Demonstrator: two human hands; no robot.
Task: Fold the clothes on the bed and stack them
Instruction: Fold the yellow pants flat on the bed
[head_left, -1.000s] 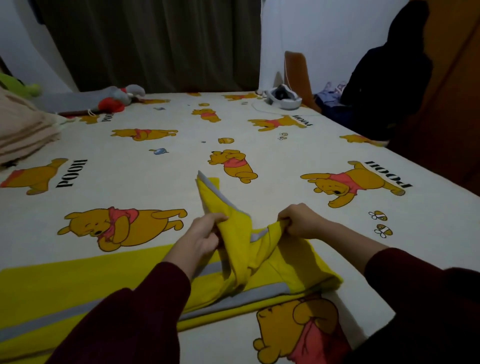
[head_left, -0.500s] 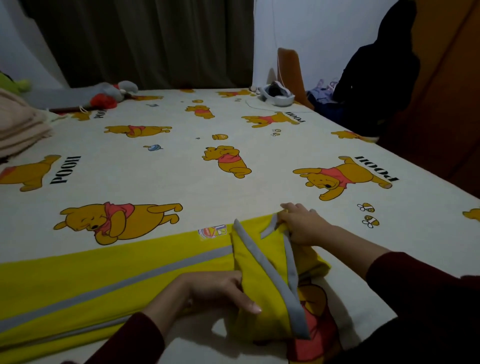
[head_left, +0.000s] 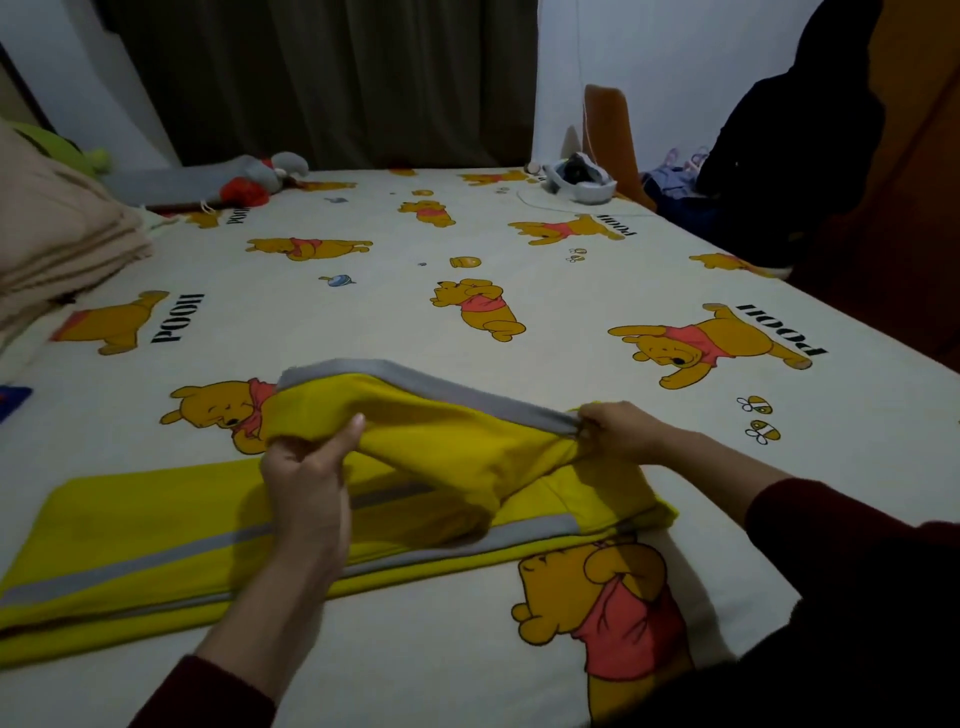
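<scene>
A yellow garment with grey stripes (head_left: 156, 525) lies lengthwise across the near part of the bed (head_left: 363, 312). Its right end is lifted and stretched between both hands as a raised fold with a grey band along its top edge. My left hand (head_left: 306, 467) grips the left end of that raised fold, thumb on top. My right hand (head_left: 613, 428) pinches the right end at the grey band. The long left part of the garment stays flat on the sheet.
A stack of folded beige cloth (head_left: 57, 244) sits at the far left. A grey and red soft toy (head_left: 249, 179) and a white headset (head_left: 579, 179) lie at the far end. Dark clothing (head_left: 779, 156) hangs beyond the right edge. A blue item (head_left: 13, 400) shows at the left edge.
The folded right end, which lay pressed flat half a second ago, is now lifted off the bed. My left hand has moved up and left to grip it; the right hand keeps its hold.
</scene>
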